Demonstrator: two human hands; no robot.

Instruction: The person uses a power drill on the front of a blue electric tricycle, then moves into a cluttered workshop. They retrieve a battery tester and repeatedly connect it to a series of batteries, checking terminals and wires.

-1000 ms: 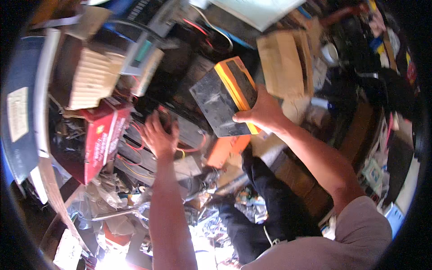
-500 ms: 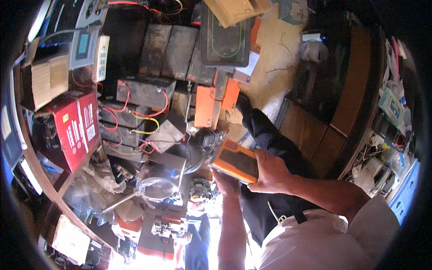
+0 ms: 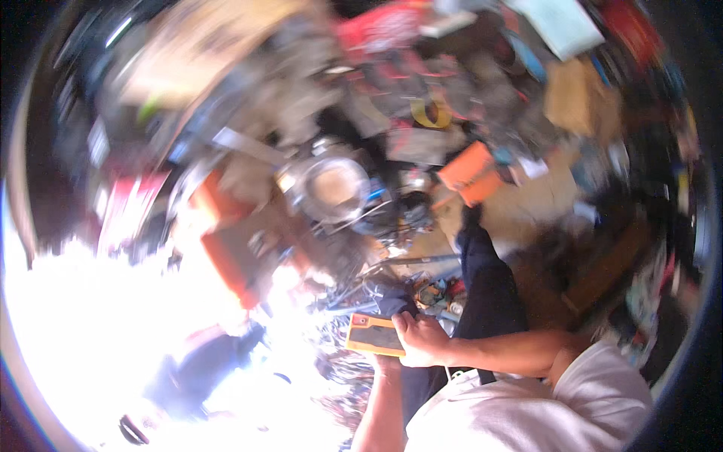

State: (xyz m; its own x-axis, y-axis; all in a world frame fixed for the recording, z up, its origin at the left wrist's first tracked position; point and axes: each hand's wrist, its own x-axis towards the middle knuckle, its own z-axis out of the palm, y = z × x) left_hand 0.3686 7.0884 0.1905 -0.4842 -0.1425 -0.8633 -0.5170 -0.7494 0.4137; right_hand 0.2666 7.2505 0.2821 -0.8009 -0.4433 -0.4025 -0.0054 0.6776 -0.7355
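The person holds a flat rectangular device with an orange casing and a dark grey face [image 3: 374, 334] low in the middle of the view, just above their own lap and close in front of the white shirt [image 3: 527, 410]. The right hand [image 3: 423, 340] grips the device's right end: its fingers [image 3: 399, 324] are curled and pressed together over the edge, with the thumb lying on the top face. The left hand [image 3: 385, 364] sits under the device, mostly hidden by it and by the right hand, so how its fingers lie cannot be told; only the wrist and forearm show, rising from the lower edge. The device is tilted slightly, its left end pointing toward the glare. A leg in dark trousers [image 3: 486, 286] stretches up from the person's body beside the right forearm, over a brown floor [image 3: 538, 211]. Just beyond the device lies a tangle of thin wires and small parts [image 3: 422, 290]. Farther up, well apart from the hands, stand a round shiny metal pot [image 3: 331, 184], an orange rectangular box [image 3: 471, 173] and a yellow ring of tape [image 3: 431, 114]. The whole upper half is smeared by motion, and the lower left is washed out by white glare, so the clutter there cannot be made out.
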